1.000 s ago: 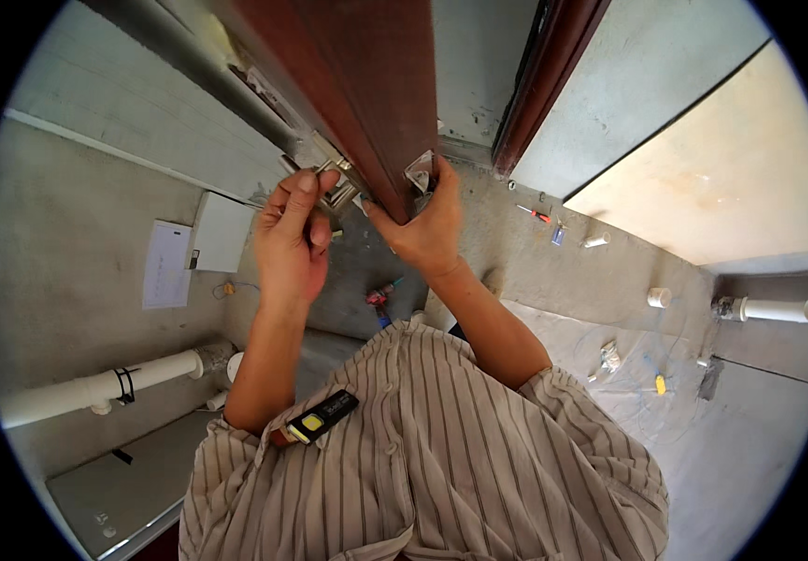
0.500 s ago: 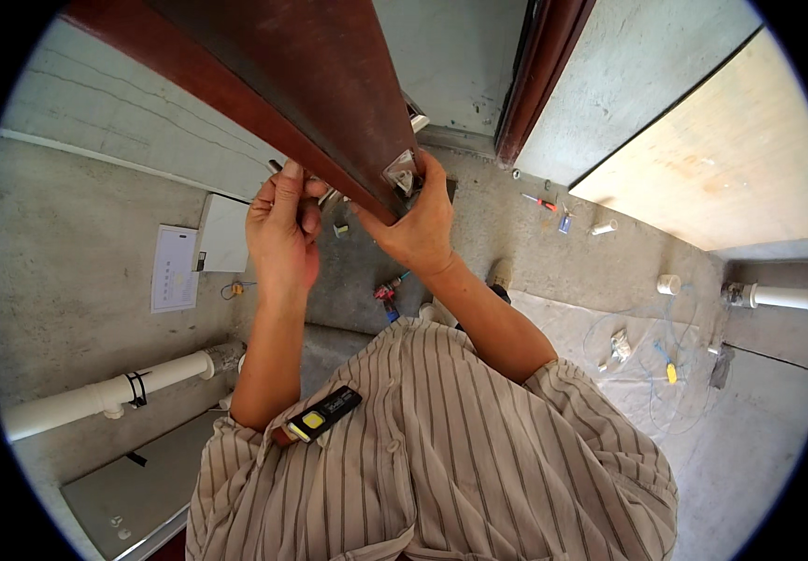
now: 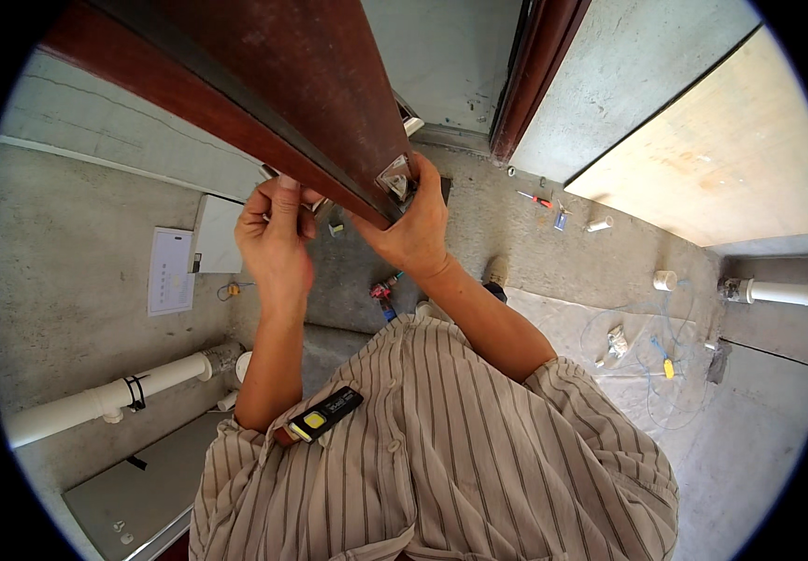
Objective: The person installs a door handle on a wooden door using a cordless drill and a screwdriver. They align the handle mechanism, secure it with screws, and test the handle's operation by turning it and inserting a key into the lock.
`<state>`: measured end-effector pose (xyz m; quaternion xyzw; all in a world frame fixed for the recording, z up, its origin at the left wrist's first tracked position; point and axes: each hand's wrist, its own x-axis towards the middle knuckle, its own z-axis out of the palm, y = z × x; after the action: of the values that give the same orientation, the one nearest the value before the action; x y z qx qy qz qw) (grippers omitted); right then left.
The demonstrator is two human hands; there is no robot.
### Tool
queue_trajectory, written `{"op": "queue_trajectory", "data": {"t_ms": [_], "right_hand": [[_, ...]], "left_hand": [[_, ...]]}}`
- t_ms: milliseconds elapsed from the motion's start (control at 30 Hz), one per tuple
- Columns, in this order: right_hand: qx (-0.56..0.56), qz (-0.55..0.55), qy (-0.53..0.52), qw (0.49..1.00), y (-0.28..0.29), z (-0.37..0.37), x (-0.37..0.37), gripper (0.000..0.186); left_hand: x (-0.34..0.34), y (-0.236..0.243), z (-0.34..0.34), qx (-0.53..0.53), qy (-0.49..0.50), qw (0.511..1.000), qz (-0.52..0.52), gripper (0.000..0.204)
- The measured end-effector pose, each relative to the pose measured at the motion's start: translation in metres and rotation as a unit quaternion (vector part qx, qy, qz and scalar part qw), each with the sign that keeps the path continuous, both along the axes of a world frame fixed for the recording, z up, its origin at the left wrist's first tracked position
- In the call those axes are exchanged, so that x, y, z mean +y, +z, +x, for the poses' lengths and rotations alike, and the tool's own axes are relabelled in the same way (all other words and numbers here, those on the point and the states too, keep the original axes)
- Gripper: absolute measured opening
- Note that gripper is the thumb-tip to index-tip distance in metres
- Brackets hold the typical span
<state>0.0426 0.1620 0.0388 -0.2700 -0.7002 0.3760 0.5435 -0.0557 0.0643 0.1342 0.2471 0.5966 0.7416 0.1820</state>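
A dark red-brown door (image 3: pixel 320 84) stands edge toward me, running from the top of the view down to my hands. My right hand (image 3: pixel 415 234) wraps around its right face and edge, thumb toward the left. Under those fingers sits a shiny fitting (image 3: pixel 394 178), partly covered, that looks like metal or clear plastic. On the door's left side my left hand (image 3: pixel 275 234) is closed, thumb and fingers pinched together against the face. A thin metal piece shows by its fingertips, too hidden to name. Farther up the right face, a silver handle-like part (image 3: pixel 411 123) sticks out.
A red power drill (image 3: pixel 383 290) lies on the floor below my hands. A screwdriver (image 3: pixel 536 199), a blue item (image 3: pixel 561 221) and a white cylinder (image 3: pixel 600 224) lie to the right. A wooden board (image 3: pixel 712 140) leans at far right; a white pipe (image 3: pixel 95 407) runs at left.
The door's edge and both hands have shifted slightly left in view. The left fingers have moved a little along the door face; the right hand keeps its hold.
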Motion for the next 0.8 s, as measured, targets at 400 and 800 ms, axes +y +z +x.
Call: {"op": "queue_trajectory", "data": {"t_ms": [400, 800], "right_hand": [[-0.003, -0.018, -0.005, 1.0, 0.0035, 0.0004, -0.0034, 0.09], [0.001, -0.017, 0.007, 1.0, -0.0008, -0.001, -0.0047, 0.091]], "left_hand": [[-0.0072, 0.0083, 0.0034, 0.05, 0.037, 0.997, -0.043, 0.022], [-0.0092, 0.0077, 0.0009, 0.151, 0.046, 0.984, -0.083, 0.022]]}}
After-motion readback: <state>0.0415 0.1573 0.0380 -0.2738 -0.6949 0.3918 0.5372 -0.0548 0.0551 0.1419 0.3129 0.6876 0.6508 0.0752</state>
